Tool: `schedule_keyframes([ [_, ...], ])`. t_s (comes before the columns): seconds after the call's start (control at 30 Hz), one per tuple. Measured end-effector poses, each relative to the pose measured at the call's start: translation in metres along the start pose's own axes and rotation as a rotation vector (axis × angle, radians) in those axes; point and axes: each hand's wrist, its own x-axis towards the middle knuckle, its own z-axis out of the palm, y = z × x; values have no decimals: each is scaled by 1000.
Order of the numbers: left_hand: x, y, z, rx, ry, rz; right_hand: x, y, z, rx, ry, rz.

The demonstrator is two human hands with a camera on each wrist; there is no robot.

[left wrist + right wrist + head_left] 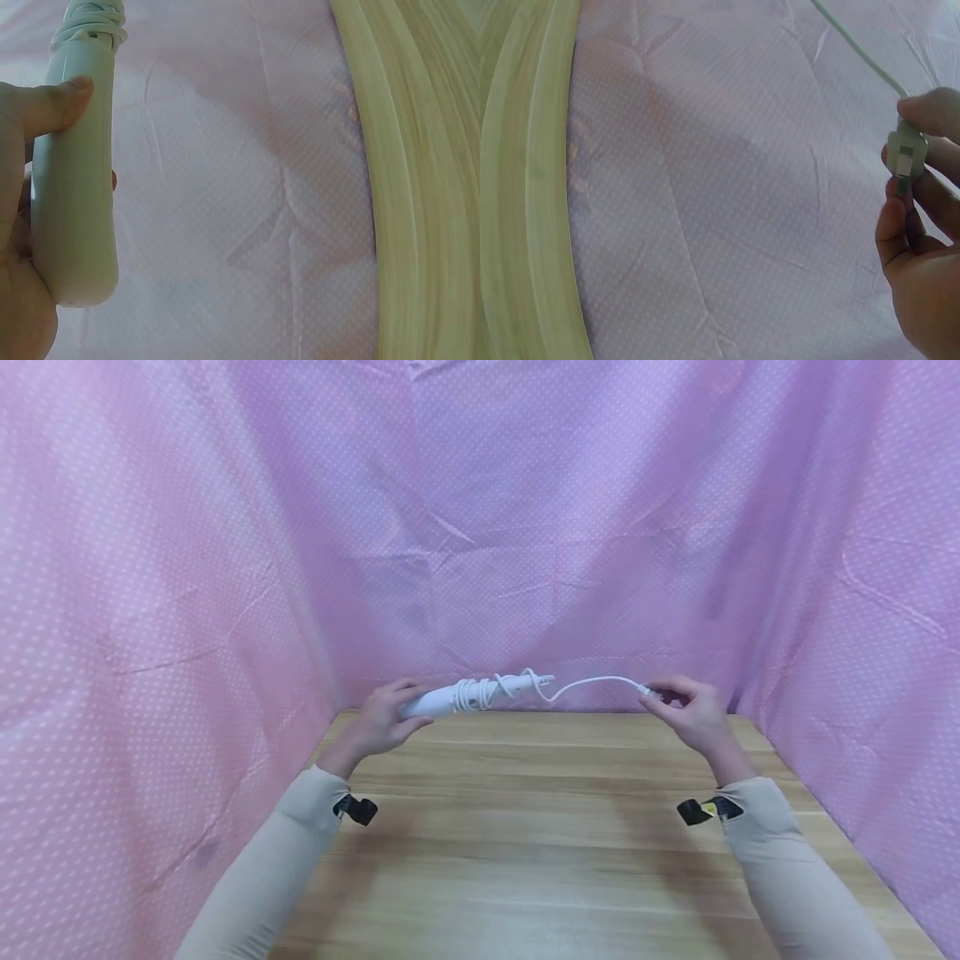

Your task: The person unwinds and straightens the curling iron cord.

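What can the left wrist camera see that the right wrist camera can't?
Only the left wrist view shows the left hand gripping the smooth white handle. Only the right wrist view shows the right hand pinching the plug. Both show some white cord, pink dotted cloth and the wooden table.

Cloth-walled booth [150, 610], one; the kind of room around it cannot be told. Walls: pink cloth [555, 527] with small white dots, creased, hangs at back, left and right. Work surface: pale wood-grain tabletop [525, 843] fills the space between.
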Motion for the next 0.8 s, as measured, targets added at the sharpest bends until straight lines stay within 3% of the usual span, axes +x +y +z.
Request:
schedule_keyframes([
  [0.17, -9, -8, -9, 17, 36, -4, -12, 9, -12, 30, -142, -125],
  [0.23, -11, -10, -12, 21, 32, -13, -16, 11, -16, 79, -206, -184],
  [0.33, -14, -12, -14, 33, 19, -37, -23, 12, -23, 64, -251, -274],
  [0.47, -17, -13, -13, 60, -11, -62, -27, 12, -33, 182, -229, -366],
  [0.6, -19, -12, -12, 70, -35, -72, -21, 7, -43, 450, -210, -454],
  [0.73, -21, -9, -10, 29, -55, -63, -13, -1, -51, 562, -157, -484],
  [0.8, -23, -8, -8, 11, -64, -44, -10, -4, -54, 564, -109, -471],
])
